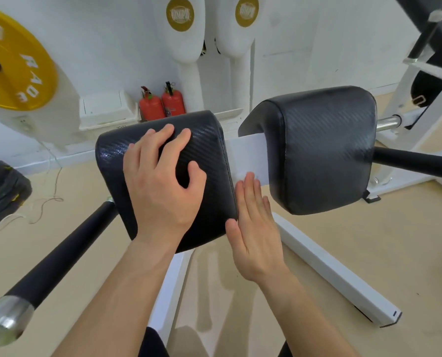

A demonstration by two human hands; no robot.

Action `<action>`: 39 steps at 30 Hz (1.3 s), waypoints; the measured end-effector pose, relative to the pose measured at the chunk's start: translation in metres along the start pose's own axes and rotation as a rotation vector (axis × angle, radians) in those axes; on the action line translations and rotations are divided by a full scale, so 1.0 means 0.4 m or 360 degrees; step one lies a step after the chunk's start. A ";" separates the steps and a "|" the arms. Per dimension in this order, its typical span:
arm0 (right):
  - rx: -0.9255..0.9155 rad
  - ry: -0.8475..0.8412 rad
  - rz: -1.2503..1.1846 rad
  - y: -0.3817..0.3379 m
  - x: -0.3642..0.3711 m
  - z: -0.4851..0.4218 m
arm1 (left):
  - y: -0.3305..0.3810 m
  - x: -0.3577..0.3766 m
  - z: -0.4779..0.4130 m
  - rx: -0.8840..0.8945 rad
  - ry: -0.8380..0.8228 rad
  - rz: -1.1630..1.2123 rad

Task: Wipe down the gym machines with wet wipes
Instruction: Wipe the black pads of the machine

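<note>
Two black padded cushions of a gym machine sit side by side. My left hand [160, 186] rests on top of the left pad [209, 150], fingers spread and lightly bent. My right hand [256, 228] lies flat with straight fingers against the right side face of that pad, in the gap before the right pad [322, 150]. A white crossbar [248, 155] joins the two pads just past my right fingertips. No wet wipe shows plainly; one under my right palm would be hidden.
Black handle bars stick out at lower left [60, 256] and at right [415, 163]. A white frame beam [338, 274] runs along the floor. A yellow weight plate [13, 65] hangs at left, and two red fire extinguishers [163, 104] stand by the wall.
</note>
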State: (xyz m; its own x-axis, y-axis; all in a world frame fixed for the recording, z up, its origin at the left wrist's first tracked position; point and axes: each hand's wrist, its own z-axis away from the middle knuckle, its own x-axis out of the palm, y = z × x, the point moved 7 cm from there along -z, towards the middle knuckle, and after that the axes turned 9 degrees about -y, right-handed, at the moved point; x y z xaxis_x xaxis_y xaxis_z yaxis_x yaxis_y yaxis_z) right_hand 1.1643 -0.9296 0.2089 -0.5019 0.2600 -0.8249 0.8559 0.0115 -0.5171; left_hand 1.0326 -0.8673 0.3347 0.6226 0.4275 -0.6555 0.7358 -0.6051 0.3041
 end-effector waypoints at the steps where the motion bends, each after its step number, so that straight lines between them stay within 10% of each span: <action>1: 0.0014 -0.0026 0.0001 0.010 0.009 0.012 | 0.000 0.000 0.000 -0.0003 0.0002 -0.0004; 39: 0.0132 0.0047 0.0018 -0.002 -0.069 -0.087 | -0.007 0.003 -0.001 -0.0064 -0.0101 -0.0010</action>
State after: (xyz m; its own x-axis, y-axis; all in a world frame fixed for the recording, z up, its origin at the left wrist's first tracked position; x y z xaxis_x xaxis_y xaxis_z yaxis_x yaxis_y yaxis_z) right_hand 1.1817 -0.9030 0.2402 -0.4871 0.2879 -0.8245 0.8477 -0.0714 -0.5257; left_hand 1.0315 -0.8646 0.3334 0.6004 0.3871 -0.6997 0.7506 -0.5746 0.3262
